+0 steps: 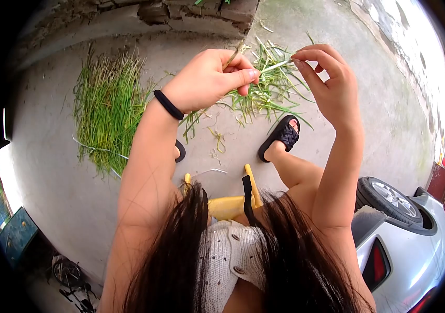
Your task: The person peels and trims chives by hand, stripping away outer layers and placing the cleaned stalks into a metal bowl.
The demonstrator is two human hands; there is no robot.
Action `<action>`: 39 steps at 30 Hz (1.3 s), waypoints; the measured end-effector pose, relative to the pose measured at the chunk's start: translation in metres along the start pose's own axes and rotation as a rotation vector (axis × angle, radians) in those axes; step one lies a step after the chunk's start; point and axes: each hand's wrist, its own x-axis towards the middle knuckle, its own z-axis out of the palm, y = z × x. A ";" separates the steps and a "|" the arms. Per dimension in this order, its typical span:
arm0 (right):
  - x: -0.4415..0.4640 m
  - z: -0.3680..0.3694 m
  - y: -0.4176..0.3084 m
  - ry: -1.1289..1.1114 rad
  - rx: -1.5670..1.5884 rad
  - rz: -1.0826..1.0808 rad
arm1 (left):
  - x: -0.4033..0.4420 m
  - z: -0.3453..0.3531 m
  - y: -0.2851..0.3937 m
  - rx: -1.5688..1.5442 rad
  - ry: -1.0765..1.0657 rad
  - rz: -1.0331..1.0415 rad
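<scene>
My left hand [217, 77], with a black band on its wrist, is closed in a pinch around a thin green onion [274, 67]. The white stem stretches from those fingers to my right hand [332, 75], whose thumb and fingertips pinch its other end. A brownish dry stalk [234, 54] sticks up out of my left hand. Beneath the hands, a loose pile of green onions [264, 101] lies scattered on the ground. Left of it is a thick heap of uncleaned-looking green onions [107, 104], roots toward the far side.
Black sandals [280, 137] are on my feet on the concrete ground. A yellow seat frame [227, 206] shows below me. A stone ledge [191, 23] runs along the far side. To the right stands a silver car [410, 255] with a wheel [389, 201].
</scene>
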 end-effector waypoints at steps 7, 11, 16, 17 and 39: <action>0.001 -0.002 0.000 0.021 0.430 -0.110 | 0.003 0.001 -0.002 -0.025 0.024 -0.014; 0.000 -0.015 0.001 0.089 0.754 0.058 | 0.005 0.000 -0.007 -0.026 0.044 0.017; 0.002 -0.011 0.003 -0.038 -0.064 0.527 | 0.008 -0.002 -0.007 -0.178 0.204 0.062; -0.002 -0.001 0.009 -0.056 -0.037 0.415 | 0.009 -0.004 -0.008 -0.256 0.235 0.083; -0.008 0.050 -0.017 -0.514 1.228 0.584 | -0.003 -0.033 0.007 -0.469 0.143 0.179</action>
